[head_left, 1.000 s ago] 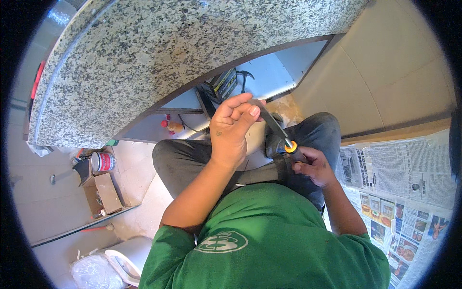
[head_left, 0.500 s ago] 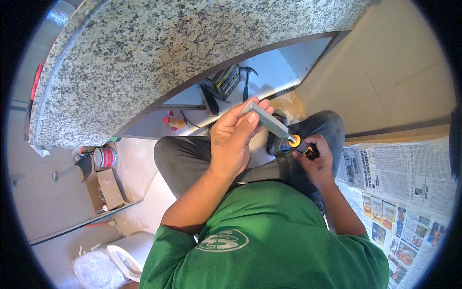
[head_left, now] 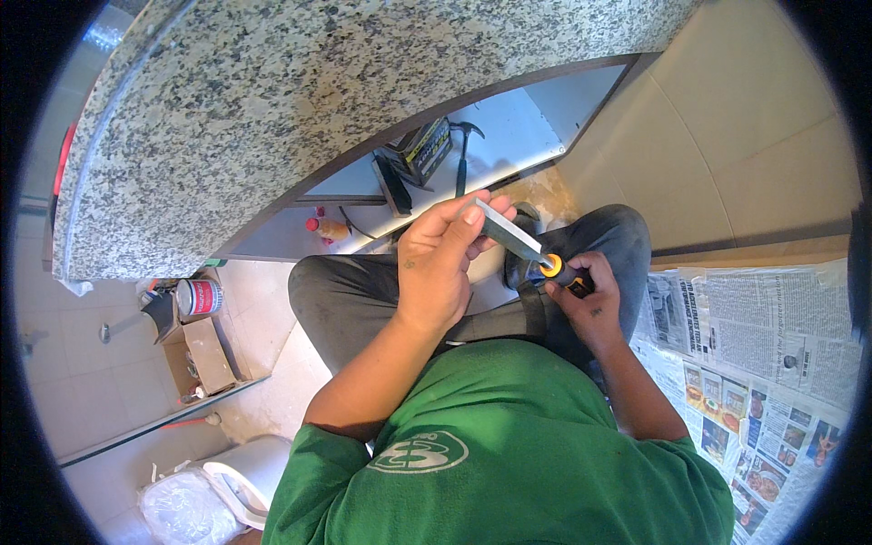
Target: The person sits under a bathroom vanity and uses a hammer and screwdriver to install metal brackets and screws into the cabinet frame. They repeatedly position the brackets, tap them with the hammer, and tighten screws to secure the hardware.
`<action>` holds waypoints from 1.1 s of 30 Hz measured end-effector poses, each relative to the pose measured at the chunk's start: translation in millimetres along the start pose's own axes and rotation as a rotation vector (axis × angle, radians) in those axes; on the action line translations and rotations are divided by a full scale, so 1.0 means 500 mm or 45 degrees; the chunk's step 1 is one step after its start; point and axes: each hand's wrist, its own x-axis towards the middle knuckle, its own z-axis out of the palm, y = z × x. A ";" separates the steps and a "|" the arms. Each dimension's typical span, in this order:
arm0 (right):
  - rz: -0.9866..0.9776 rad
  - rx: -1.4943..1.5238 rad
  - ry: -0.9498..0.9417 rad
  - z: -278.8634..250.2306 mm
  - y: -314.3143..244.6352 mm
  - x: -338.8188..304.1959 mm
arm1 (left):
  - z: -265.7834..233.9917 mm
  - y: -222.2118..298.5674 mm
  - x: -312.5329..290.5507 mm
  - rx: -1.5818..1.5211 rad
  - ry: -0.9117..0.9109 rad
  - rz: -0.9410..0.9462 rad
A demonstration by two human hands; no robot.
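Observation:
A wood chisel (head_left: pixel 509 231) with a broad grey steel blade is held across my lap, its edge end pointing up and to the left. My left hand (head_left: pixel 436 259) pinches the blade near that end between thumb and fingers. Wrapped round the black-and-yellow handle (head_left: pixel 572 278), my right hand (head_left: pixel 595 298) grips the other end. My fingers partly hide the handle and the blade's far end. Both hands are above my bent legs in dark trousers.
A speckled granite counter (head_left: pixel 300 109) overhangs ahead. Beneath it, a hammer (head_left: pixel 464 154), a dark box (head_left: pixel 422 150) and a small bottle (head_left: pixel 327 229) sit in the cabinet. A tin (head_left: pixel 199 297) and cardboard box (head_left: pixel 209 354) stand left; newspaper (head_left: pixel 763 336) covers a surface right.
The chisel has turned slightly about its length, so its blade catches the light differently. My right hand and the handle have shifted a little to the left.

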 end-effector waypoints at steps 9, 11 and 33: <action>-0.030 -0.034 -0.019 -0.003 0.014 0.001 | -0.007 -0.009 0.009 -0.040 0.081 -0.028; -0.022 -0.056 -0.033 -0.003 0.018 0.001 | -0.008 -0.010 0.010 -0.027 0.082 -0.016; -0.010 -0.167 -0.143 -0.012 0.031 0.003 | 0.000 -0.026 0.047 0.127 0.240 0.002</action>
